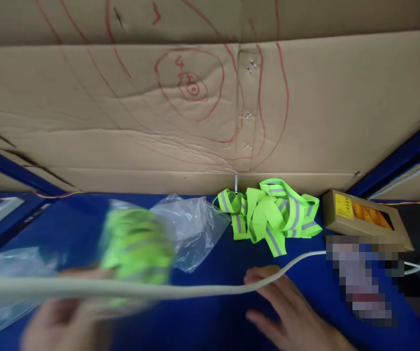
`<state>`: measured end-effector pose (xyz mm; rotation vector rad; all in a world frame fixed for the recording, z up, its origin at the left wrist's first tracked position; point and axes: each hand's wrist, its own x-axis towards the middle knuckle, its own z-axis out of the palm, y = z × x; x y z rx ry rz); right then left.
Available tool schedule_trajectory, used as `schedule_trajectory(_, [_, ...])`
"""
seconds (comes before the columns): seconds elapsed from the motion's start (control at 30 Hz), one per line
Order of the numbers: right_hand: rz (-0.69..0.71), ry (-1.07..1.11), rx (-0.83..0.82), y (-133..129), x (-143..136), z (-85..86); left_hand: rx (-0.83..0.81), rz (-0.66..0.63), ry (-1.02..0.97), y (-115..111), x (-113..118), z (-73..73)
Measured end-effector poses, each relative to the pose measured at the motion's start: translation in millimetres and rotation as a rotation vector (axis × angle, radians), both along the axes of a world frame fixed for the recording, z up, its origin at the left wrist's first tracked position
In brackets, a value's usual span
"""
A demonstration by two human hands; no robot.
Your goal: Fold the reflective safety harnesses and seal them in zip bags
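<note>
A blurred clear bag of bright green reflective strips (136,243) is held by my left hand (69,317), whose fingers wrap its lower left side. My right hand (286,304) rests low over the blue surface with its fingers apart and nothing in them. Beyond that hand lies a loose tangle of green strips with grey bands (275,209). Behind the held bag, a crumpled clear plastic bag (191,226) lies beside the tangle. A pale cable (180,291) crosses in front of both hands.
Cardboard (312,112) with red circles stands behind the blue surface (210,273). A brown box with orange contents (365,214) sits at the right, near a pixelated patch. More clear plastic (15,265) lies at the left. Blue frame bars slope on both sides.
</note>
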<state>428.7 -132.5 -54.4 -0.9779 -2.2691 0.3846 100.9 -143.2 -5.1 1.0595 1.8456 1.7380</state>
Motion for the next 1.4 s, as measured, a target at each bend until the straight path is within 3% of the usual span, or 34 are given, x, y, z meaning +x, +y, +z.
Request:
schedule_trajectory(0.1, [0.123, 0.104, -0.183, -10, -9, 5.6, -0.138, -0.422, -0.234, -8, 68, -20.7])
schedule_trajectory(0.2, [0.048, 0.218, -0.343, -15, -12, 4.6, -0.211, -0.605, -0.367, -9, 113, -32.1])
schedule_trajectory(0.3, [-0.052, 0.265, -0.443, -14, -9, 4.3, -0.22, -0.71, -0.451, -8, 126, -31.4])
schedule_trajectory(0.37, [-0.019, 0.322, -0.495, -12, -4, 5.6, -0.222, -0.816, -0.408, -7, 126, -26.8])
schedule_trajectory(0.5, [0.06, 0.297, -0.584, -10, 0, 11.1, -0.115, -0.993, -0.038, 0, 122, -16.2])
schedule_trajectory(0.67, [0.038, 0.313, -0.693, -3, -5, 14.3, 0.093, -0.893, 0.62, 18, 121, -9.9])
schedule_trajectory(0.9, [-0.2, 0.47, -0.72, 8, -7, 0.1, 0.244, -0.83, 0.963, 18, 129, -24.3])
schedule_trajectory(1.0, [-0.145, 0.512, -0.737, 7, -6, 0.4, 0.259, -0.812, 0.96, 12, 132, -29.2])
schedule_trajectory(1.13, [-0.056, 0.505, -0.73, 10, -5, 4.1, 0.157, -0.927, 0.781, 16, 128, -21.2])
schedule_trajectory(1.2, [-0.137, 0.456, -0.629, 11, -3, 5.6, 0.119, -0.912, 0.674, 20, 122, -14.3])
schedule_trajectory(1.33, [-0.386, 0.418, -0.272, 6, 3, 10.1, 0.156, -0.725, 0.549, 22, 114, -7.1])
schedule_trajectory(1.4, [-0.364, 0.385, -0.089, 3, 5, 13.3, 0.138, -0.738, 0.471, 22, 114, -8.8])
